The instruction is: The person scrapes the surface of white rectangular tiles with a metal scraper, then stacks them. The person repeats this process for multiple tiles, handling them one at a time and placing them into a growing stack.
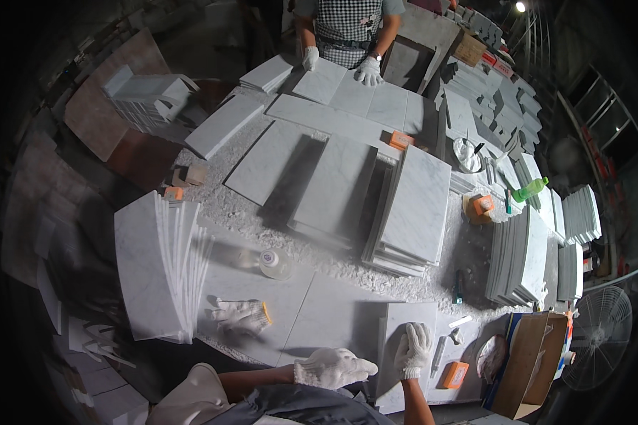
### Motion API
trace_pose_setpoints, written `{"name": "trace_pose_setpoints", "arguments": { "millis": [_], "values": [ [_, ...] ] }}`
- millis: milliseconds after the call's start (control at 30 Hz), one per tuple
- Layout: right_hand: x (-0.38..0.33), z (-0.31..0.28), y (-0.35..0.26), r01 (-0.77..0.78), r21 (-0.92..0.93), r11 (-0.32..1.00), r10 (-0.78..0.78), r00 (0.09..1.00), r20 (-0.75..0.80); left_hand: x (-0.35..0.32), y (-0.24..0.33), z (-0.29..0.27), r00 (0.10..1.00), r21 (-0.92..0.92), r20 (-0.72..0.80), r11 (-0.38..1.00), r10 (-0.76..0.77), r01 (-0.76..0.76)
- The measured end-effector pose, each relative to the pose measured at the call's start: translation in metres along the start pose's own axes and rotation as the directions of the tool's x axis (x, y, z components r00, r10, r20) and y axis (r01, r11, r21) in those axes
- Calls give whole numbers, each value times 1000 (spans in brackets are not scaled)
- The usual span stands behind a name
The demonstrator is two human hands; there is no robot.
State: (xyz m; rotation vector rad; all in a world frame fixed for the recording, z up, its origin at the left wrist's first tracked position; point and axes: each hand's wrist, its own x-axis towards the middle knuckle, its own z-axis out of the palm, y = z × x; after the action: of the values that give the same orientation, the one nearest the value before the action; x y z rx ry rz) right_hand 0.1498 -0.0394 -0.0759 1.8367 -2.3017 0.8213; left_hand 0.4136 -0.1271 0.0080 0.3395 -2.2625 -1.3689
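My right hand (413,350), in a white knit glove, lies flat with its fingers stretched out on a pale grey-veined marble tile (397,386) close in front of me. To the left of that tile, my left hand (335,368), gloved too, is held with its fingers pointing right toward the tile's edge. Nothing shows in it, though its underside is hidden. An orange block (455,375) and a grey bar-shaped tool (438,354) lie just right of the tile. A spare white glove (241,314) with a yellow cuff rests on the slab at left.
Tile stacks stand at left (156,269), centre (415,205) and right (517,255). A clear bottle (273,263) stands mid-table. Across from me, a co-worker's gloved hands (368,71) rest on slabs. A cardboard box (535,365) and a fan (597,336) are at right.
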Motion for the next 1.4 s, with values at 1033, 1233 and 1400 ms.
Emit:
{"name": "trace_pose_setpoints", "arguments": {
  "millis": [1033, 1233, 1400],
  "values": [
    [1, -13, -13, -74, 32, 997, 73, 996, 48, -22, 90, 20, 991, 102, 68, 989, -117, 110],
    [4, -25, -21, -76, 43, 996, 71, 991, 114, -31, 104, 27, 982, 158, 58, 973, -180, 169],
    [-6, -17, -3, -10, 42, 999, 5, 993, 118, -34, 106, 40, 992, 269, 66, 959, -111, 89]
  ]
}}
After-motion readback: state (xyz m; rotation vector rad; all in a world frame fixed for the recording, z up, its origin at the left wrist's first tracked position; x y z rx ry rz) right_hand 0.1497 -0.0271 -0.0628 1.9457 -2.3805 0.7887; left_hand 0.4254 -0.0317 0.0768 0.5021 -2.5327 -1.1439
